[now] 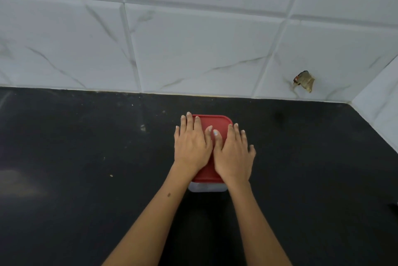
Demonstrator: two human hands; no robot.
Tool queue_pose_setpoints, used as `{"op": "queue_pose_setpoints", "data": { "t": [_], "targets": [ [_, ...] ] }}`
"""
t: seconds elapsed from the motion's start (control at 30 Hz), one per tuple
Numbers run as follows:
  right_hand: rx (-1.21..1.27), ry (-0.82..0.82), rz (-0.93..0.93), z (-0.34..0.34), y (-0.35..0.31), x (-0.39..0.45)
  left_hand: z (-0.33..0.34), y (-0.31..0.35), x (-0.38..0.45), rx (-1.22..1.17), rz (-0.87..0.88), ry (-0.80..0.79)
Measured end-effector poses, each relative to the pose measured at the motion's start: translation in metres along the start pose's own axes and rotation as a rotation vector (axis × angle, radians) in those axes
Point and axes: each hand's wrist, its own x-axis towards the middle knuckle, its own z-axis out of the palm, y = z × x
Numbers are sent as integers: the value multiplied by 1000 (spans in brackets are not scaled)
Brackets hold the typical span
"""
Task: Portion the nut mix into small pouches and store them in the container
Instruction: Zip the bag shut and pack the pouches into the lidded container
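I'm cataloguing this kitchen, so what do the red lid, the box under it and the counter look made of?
Red lid: likely plastic, matte, rounded moulded corners.
Box: probably translucent plastic, with a whitish, cloudy wall.
Counter: dark polished stone or laminate; faint sheen and specks, can't tell which.

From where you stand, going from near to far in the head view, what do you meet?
Container with its red lid, left hand and right hand pressing flat on it → bare black counter → tiled wall with a torn patch.
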Motion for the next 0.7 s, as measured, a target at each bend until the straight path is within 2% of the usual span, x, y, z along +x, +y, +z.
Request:
{"op": "queue_pose_setpoints", "data": {
  "t": [0.43, 0.6, 0.7],
  "targets": [
    [51, -49, -3, 12, -3, 10, 10, -11, 6, -188, -27, 42],
    [145, -18, 10, 9, -4, 6, 9, -17, 3, -460, -87, 159],
    [373, -46, 94, 1, -2, 3, -7, -20, -9, -663, -222, 213]
  ]
}}
